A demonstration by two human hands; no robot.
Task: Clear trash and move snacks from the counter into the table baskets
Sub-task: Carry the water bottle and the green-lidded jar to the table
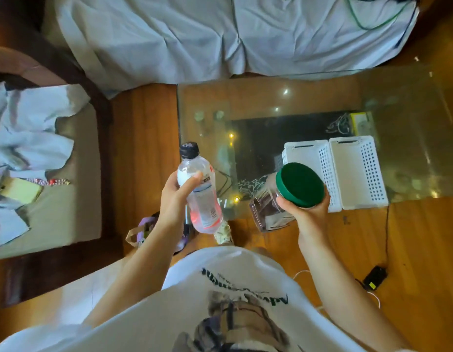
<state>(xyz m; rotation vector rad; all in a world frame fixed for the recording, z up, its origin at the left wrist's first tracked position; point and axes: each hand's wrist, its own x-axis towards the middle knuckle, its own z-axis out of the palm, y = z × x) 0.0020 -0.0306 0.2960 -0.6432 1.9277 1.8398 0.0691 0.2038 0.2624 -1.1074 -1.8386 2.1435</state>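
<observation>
A: Where are the hands from the glass table?
B: At its near edge. Left hand grips the bottle; right hand grips the jar, touching the left basket.

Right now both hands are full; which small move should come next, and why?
Probably lower the green-lidded jar in the right hand into the nearer white basket: it already hangs beside that basket's near end, while the left hand holds the bottle farther away.
</observation>
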